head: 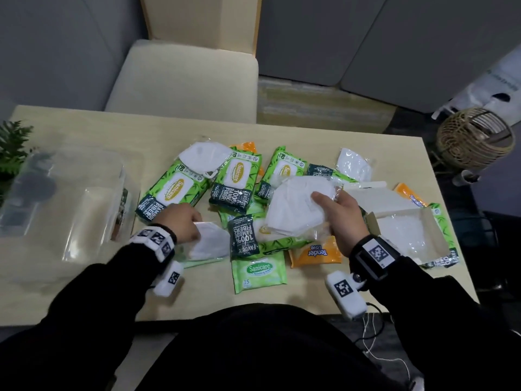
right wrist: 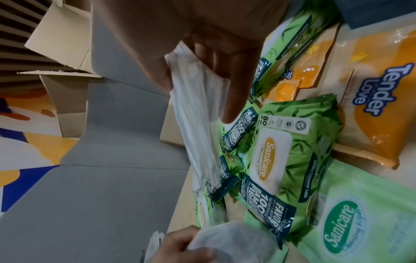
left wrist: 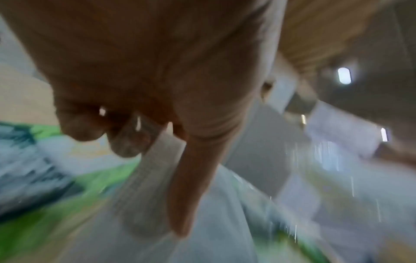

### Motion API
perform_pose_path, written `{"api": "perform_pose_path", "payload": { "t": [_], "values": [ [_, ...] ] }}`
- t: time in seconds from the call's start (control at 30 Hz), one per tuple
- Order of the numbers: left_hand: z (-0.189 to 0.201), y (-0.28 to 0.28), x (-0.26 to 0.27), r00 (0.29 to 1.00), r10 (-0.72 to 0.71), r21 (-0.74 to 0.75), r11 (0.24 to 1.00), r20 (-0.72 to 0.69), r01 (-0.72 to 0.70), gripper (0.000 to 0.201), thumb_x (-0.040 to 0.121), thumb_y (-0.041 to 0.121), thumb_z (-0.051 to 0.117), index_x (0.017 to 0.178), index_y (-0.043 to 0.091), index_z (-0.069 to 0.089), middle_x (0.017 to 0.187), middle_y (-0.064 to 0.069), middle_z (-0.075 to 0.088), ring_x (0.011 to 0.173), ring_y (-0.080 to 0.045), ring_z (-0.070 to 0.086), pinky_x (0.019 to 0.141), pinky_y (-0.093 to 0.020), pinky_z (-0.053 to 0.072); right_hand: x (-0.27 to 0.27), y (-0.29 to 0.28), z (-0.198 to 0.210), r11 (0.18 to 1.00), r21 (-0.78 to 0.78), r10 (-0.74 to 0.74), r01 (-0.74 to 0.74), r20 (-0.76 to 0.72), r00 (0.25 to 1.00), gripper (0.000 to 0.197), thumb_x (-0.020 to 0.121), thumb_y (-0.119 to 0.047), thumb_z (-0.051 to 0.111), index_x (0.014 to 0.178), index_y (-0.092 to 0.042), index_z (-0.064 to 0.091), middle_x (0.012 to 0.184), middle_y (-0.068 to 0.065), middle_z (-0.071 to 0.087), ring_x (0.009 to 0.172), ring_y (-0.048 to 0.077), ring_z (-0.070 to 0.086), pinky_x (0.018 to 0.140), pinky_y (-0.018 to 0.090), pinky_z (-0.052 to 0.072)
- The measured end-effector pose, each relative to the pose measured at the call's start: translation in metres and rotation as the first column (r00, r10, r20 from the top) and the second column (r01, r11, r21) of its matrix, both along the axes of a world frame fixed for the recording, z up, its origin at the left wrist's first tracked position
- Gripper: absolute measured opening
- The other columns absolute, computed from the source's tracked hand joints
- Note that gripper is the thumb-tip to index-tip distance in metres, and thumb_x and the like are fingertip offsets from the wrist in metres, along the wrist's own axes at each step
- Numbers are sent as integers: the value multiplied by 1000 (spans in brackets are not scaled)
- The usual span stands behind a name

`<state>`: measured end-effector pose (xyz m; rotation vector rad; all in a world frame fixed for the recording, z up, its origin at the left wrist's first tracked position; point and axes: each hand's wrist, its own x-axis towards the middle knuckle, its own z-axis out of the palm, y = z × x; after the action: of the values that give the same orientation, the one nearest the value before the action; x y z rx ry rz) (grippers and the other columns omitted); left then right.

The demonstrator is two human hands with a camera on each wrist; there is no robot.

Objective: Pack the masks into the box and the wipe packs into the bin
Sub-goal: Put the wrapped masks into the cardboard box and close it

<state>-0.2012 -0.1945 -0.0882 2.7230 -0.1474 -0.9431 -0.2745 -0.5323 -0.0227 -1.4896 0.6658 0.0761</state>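
The right hand (head: pixel 339 214) grips a stack of wrapped white masks (head: pixel 298 213), thumb on top and fingers under, held above the wipe packs at the middle of the counter (head: pixel 282 134) and just left of the open box (head: pixel 408 235). The box lies at the counter's right end on top of a green pack, with white wrapped masks already inside. The left hand (head: pixel 180 224) pinches another mask (head: pixel 210 245) at the near left of the pile; the left wrist view is blurred but shows fingers curled on white material. Two more masks lie farther back, one (head: pixel 205 156) on the green packs and one (head: pixel 355 163) on the counter. The clear bin (head: pixel 67 198) stands at the left, well apart from the pile of green (head: pixel 236 179) and orange packs (head: pixel 315 253).
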Motion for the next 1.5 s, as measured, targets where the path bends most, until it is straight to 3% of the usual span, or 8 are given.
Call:
{"api": "perform_pose_path", "payload": {
  "t": [0.13,0.37,0.57,0.7,0.8,1.1,1.37,1.5],
  "values": [
    [86,1,24,986,117,-509,860,117,-41,47,74,-14,71,74,31,80,108,11,68,95,11,59,85,-16,47,-6,-21,6,999,36,-29,29,3,1000,26,97,-17,70,121,-9,71,109,11,80,98,30,77,74,35,59],
    [124,-85,11,913,358,-888,459,196,11,64,69,-25,53,71,34,79,119,-3,61,112,-8,60,89,-16,43,-11,-35,18,997,74,-22,18,49,999,25,95,-20,72,118,-11,72,109,12,79,104,35,75,96,54,58],
    [102,-139,-22,931,286,-799,601,226,9,64,74,-24,45,86,27,81,127,16,64,124,7,52,98,-3,37,-24,-62,22,962,261,-110,85,82,990,29,96,-12,69,124,-4,68,119,22,74,114,44,70,104,63,51],
    [99,-156,-31,982,134,-749,662,133,11,62,84,-14,55,107,39,79,115,24,70,106,9,60,95,-17,45,-36,-78,21,937,323,-170,133,91,981,34,101,-15,63,134,-7,59,126,25,70,115,44,67,101,58,49],
    [100,-170,-33,996,72,-815,580,52,1,52,86,-2,64,118,36,77,119,16,71,107,-3,62,99,-25,46,-41,-83,21,941,306,-189,144,122,974,32,104,-19,57,136,-14,58,130,18,71,120,37,68,105,59,52],
    [94,-233,-55,956,287,-863,468,-55,-190,19,89,12,78,103,25,79,53,3,62,47,-18,53,54,-29,50,-35,-80,21,958,275,-148,84,221,964,50,97,-24,70,141,-8,51,133,22,67,124,43,65,107,65,48],
    [92,-217,-30,986,167,-813,574,2,-95,38,87,35,80,121,41,64,96,22,64,63,-6,58,65,-18,46,-15,-75,15,984,179,-47,15,179,983,52,91,2,71,140,-10,56,125,13,74,113,30,73,93,48,60],
    [71,-165,19,952,301,-760,630,51,-158,38,89,51,71,125,48,61,106,5,60,80,-14,59,73,-30,48,3,-69,7,987,159,-55,30,154,987,56,86,-6,78,138,-16,58,125,8,74,115,29,72,103,57,55]
  ]
}}
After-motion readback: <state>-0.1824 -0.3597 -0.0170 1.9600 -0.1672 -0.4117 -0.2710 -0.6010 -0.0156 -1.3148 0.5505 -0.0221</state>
